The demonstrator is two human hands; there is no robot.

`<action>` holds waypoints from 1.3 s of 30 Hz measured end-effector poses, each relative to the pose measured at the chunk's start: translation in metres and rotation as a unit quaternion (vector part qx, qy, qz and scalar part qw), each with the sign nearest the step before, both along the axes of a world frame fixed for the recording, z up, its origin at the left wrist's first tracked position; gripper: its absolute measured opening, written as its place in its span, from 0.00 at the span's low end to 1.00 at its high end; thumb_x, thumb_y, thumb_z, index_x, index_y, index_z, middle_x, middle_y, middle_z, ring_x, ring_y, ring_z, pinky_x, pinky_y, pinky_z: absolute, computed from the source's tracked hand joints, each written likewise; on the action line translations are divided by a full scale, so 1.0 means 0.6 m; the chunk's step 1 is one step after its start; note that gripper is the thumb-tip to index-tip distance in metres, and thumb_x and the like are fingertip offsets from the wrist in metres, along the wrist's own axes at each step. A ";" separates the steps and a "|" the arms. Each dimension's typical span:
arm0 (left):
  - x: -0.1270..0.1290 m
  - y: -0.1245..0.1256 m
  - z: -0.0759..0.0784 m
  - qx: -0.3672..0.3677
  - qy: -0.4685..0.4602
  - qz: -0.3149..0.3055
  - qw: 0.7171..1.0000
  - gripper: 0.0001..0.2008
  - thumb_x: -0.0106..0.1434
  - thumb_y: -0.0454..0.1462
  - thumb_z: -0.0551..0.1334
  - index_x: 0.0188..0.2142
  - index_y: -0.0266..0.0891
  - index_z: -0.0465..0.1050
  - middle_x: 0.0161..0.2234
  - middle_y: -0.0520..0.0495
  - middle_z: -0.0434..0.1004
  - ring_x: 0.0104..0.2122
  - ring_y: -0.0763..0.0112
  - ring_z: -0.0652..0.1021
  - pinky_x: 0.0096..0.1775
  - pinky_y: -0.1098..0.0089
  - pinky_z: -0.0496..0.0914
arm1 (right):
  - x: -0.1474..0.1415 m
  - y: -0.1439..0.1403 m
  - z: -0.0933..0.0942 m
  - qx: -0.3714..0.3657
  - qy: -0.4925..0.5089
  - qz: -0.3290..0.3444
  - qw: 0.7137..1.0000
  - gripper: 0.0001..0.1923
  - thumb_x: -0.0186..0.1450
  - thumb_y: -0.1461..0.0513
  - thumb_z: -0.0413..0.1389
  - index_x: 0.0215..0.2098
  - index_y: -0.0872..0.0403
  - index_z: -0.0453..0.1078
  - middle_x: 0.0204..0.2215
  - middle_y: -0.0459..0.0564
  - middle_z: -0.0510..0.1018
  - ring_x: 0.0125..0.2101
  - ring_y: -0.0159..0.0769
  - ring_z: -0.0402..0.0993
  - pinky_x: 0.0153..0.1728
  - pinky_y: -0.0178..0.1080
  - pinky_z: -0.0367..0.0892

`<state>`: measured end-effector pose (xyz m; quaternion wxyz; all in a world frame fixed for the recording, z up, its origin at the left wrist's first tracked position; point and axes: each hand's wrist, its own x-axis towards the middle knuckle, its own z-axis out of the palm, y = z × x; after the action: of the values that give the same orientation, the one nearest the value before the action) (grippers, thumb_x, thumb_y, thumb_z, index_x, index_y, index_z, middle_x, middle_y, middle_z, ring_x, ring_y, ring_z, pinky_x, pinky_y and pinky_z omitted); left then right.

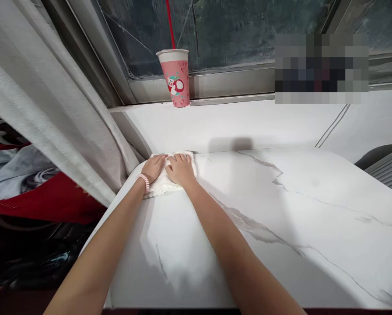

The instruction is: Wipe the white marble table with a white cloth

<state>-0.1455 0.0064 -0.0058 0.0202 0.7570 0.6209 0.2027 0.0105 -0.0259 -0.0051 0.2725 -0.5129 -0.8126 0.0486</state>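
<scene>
A white cloth (165, 186) is spread at the far left corner of the marbled white table (242, 262), close to the wall. My left hand (154, 168) lies flat on its left part, fingers stretched out, with a pink coiled band (145, 182) round the wrist. Beside it my right hand (180, 169) presses on the right part of the cloth, fingers spread and pointing at the wall. Neither hand is closed round the cloth. Both palms are hidden from above.
On the window ledge stands a pink paper cup (177, 81) with a red straw. A pale curtain (68, 96) hangs along the table's left edge, with a red bag (61, 201) and clothes behind it. A grey ribbed object (388, 168) is at the right edge.
</scene>
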 end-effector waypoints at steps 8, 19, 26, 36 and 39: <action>0.015 0.096 -0.015 0.040 0.082 -0.040 0.995 0.21 0.67 0.39 0.45 0.49 0.42 0.73 0.52 0.42 0.77 0.53 0.57 0.74 0.56 0.56 0.68 | 0.018 0.079 -0.002 0.019 -0.009 -0.034 0.999 0.16 0.71 0.61 0.47 0.53 0.53 0.70 0.51 0.54 0.75 0.55 0.42 0.65 0.60 0.49 0.53; 0.056 0.015 -0.004 0.029 0.052 -0.002 0.998 0.24 0.69 0.41 0.43 0.55 0.37 0.70 0.56 0.38 0.74 0.57 0.53 0.72 0.59 0.50 0.64 | 0.047 0.018 -0.002 0.025 -0.026 -0.018 0.999 0.17 0.72 0.61 0.45 0.53 0.56 0.69 0.54 0.56 0.73 0.57 0.43 0.62 0.62 0.49 0.49; 0.100 -0.116 -0.006 0.045 0.011 0.044 0.998 0.23 0.68 0.42 0.44 0.52 0.40 0.71 0.54 0.40 0.76 0.55 0.53 0.73 0.58 0.50 0.64 | 0.086 -0.086 -0.006 0.043 -0.051 0.006 0.998 0.17 0.72 0.60 0.45 0.55 0.55 0.68 0.54 0.55 0.72 0.58 0.42 0.61 0.63 0.50 0.48; 0.167 -0.340 -0.026 0.078 0.045 0.019 0.996 0.24 0.69 0.42 0.43 0.56 0.40 0.68 0.56 0.38 0.74 0.58 0.53 0.71 0.61 0.47 0.60 | 0.162 -0.296 -0.010 0.067 -0.051 0.032 0.996 0.20 0.71 0.58 0.46 0.56 0.57 0.67 0.58 0.60 0.69 0.60 0.48 0.59 0.64 0.54 0.48; 0.197 -0.379 -0.030 0.088 0.045 0.008 0.995 0.24 0.70 0.42 0.43 0.58 0.42 0.67 0.57 0.39 0.73 0.58 0.53 0.70 0.61 0.47 0.60 | 0.196 -0.336 -0.011 0.072 -0.049 0.044 0.995 0.20 0.71 0.59 0.46 0.56 0.58 0.67 0.58 0.61 0.69 0.59 0.50 0.59 0.63 0.55 0.49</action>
<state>-0.0273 -0.2211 -0.0235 -0.0762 0.7592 0.6070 0.2224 0.1281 -0.2277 -0.0118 0.2666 -0.4576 -0.8479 -0.0237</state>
